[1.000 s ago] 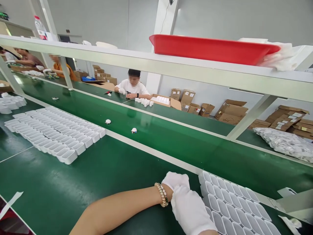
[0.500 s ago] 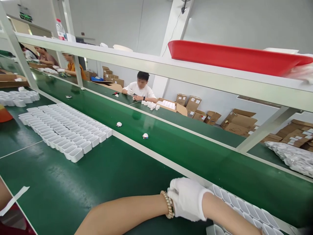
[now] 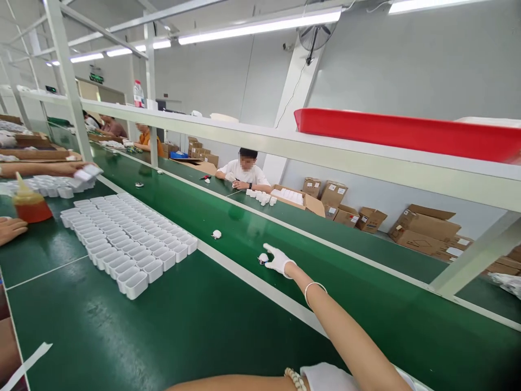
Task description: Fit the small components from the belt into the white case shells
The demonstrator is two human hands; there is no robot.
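Note:
My right hand (image 3: 280,262), in a white glove, reaches over the green conveyor belt (image 3: 345,288). Its fingers are apart around a small white domed part (image 3: 262,259) with a dark and blue underside; whether they touch it I cannot tell. A similar domed part (image 3: 216,234) lies farther left on the belt. My left hand (image 3: 328,376), gloved and with a beaded bracelet at the wrist, is at the bottom edge. Its fingers are out of sight.
Rows of white cups (image 3: 134,233) stand on the green table (image 3: 171,326). At left, a co-worker's hand holds white pieces (image 3: 87,172) near an orange squeeze bottle (image 3: 32,203). A shelf with a red tray (image 3: 399,133) spans above. A person (image 3: 246,168) works across the belt.
My right hand has swung from beside my left hand out to the domed part on the belt. The view has tilted up, leaving my left hand lower. A co-worker's hands have appeared at left.

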